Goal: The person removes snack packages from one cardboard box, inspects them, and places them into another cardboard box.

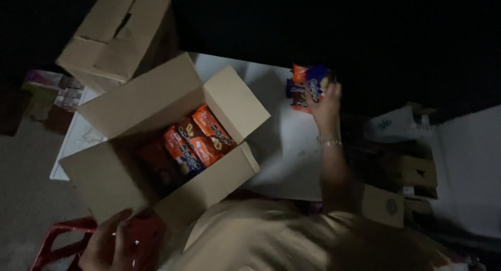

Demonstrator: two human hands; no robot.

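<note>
So, from the head camera: your right hand [326, 101] has its grip closed on orange-and-blue snack packets [308, 85] on the white counter [284, 145], well right of the open carton [156, 145]. Several packets [201, 140] lie inside it still. Your left hand [107, 242], below the carton, rests on something red; I cannot tell its grip.

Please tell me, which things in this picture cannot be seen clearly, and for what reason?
- Head view: the right hand covers part of the packets on the white table; their count is unclear.
- The open carton has a shadowed side; the packets deep inside it are hidden.
- The left hand rests by a red object, dim and cut by the bottom edge.
- The top of the picture is too dark.
</note>
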